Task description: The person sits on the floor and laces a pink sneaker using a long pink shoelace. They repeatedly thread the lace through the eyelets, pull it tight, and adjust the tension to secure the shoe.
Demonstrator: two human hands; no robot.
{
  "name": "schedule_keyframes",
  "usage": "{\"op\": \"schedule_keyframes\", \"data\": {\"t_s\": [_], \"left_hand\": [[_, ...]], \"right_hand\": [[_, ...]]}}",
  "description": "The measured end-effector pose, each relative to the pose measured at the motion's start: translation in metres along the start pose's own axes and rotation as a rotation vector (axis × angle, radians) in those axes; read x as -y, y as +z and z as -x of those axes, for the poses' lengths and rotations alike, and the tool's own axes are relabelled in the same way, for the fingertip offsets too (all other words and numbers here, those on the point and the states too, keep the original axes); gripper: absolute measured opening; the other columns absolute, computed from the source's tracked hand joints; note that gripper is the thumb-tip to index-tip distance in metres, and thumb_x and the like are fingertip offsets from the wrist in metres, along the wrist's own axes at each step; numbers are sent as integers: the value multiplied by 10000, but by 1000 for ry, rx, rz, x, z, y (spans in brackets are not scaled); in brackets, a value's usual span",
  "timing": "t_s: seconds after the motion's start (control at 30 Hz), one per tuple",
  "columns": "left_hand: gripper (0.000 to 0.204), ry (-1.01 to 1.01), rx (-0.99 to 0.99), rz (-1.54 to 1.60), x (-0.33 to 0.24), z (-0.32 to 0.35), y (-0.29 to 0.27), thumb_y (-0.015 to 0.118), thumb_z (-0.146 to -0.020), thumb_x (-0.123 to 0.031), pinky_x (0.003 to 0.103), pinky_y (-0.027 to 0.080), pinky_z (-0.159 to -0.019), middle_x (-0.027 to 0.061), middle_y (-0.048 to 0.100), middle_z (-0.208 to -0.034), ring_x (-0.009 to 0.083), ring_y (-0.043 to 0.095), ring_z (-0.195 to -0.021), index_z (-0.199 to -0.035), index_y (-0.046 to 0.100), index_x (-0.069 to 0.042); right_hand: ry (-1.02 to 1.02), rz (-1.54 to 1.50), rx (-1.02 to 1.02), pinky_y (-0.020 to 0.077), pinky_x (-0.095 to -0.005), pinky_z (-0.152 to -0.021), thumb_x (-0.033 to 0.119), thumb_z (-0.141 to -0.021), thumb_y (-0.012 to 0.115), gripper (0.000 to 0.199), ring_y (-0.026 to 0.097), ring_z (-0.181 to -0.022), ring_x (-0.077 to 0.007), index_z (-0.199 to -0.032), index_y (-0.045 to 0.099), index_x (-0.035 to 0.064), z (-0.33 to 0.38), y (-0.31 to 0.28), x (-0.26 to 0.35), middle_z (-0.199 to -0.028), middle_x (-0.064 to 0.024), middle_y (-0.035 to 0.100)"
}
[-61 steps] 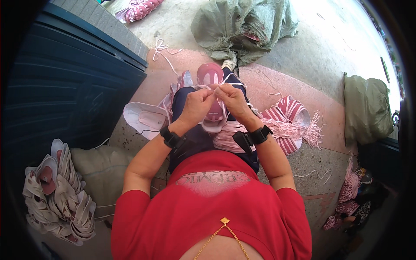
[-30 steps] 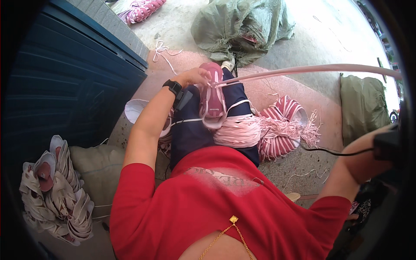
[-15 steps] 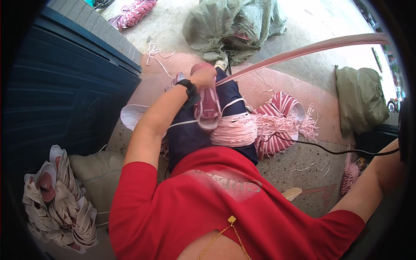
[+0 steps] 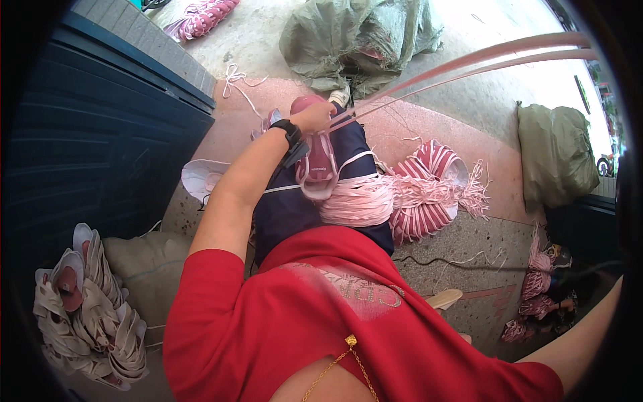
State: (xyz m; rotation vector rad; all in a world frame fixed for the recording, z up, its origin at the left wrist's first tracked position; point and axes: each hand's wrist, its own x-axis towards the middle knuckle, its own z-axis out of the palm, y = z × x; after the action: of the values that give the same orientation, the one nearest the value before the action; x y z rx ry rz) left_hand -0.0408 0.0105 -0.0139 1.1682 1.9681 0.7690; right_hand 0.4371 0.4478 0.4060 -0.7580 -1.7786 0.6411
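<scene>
A pink-and-white shoe upper (image 4: 317, 161) lies over my dark blue trousers. My left hand (image 4: 313, 118) is closed around its far part, beside the lace holes. From there a long pale pink lace (image 4: 462, 67) runs taut in two strands up to the right edge. My right forearm (image 4: 583, 338) leaves the picture at the right, so my right hand is hidden. Across my lap rests a thick hank of pink laces (image 4: 355, 202). Just right of it, a bundle of pink-and-white uppers (image 4: 418, 224) is wrapped with more laces.
Several pale uppers (image 4: 90, 315) are heaped at left by a beige sack (image 4: 147, 268). A green sack (image 4: 362, 40) stands ahead and an olive sack (image 4: 556, 157) at right. A dark blue metal door (image 4: 100, 127) borders the left. Laced bundles (image 4: 536, 281) lie at lower right.
The lace now shows two taut strands instead of one broad strand. My right forearm has moved lower and farther out, uncovering the bundles there. My left hand keeps its grip.
</scene>
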Motion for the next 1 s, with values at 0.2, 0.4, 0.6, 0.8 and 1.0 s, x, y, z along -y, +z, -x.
{"op": "schedule_keyframes", "data": {"t_s": [0.2,0.4,0.6,0.8,1.0], "left_hand": [[176,184,288,93,-74,58,-50,598,-836,-188,280,429,-823,106,659,-947,169,597,-910,-938,693,-81],[293,134,-401,1150,-79,208,-232,441,-959,-185,255,350,-536,-30,333,-566,80,323,-500,-677,386,-128],[378,-190,-1645,1027,50,532,-405,303,-995,-189,294,232,-490,8,242,-541,133,206,-464,-627,292,-105],[349,-499,-1323,1202,138,473,-334,434,-930,-173,298,277,-494,-4,260,-526,135,270,-474,-604,323,-121],[134,-616,-503,1307,72,200,-112,543,-913,-175,247,368,-505,9,496,-699,126,469,-610,-866,564,-51]], "right_hand": [[70,33,42,443,-233,-756,81,-883,551,206,557,-801,-100,-1057,635,9,-14,0,-52,-875,-42,622],[143,38,58,442,-219,-743,92,-881,558,226,551,-798,-93,-1079,636,13,-38,1,-112,-883,-33,618],[156,12,120,440,-206,-730,103,-880,564,248,546,-794,-85,-1101,636,17,-66,35,-174,-890,-23,614],[271,-22,609,435,-224,-651,206,-913,569,284,525,-687,-91,-1124,641,30,118,275,-148,-827,7,619],[24,-304,1420,471,-389,-741,188,-872,570,221,614,-789,-307,-908,636,-20,393,409,-35,-829,-177,639]]}}
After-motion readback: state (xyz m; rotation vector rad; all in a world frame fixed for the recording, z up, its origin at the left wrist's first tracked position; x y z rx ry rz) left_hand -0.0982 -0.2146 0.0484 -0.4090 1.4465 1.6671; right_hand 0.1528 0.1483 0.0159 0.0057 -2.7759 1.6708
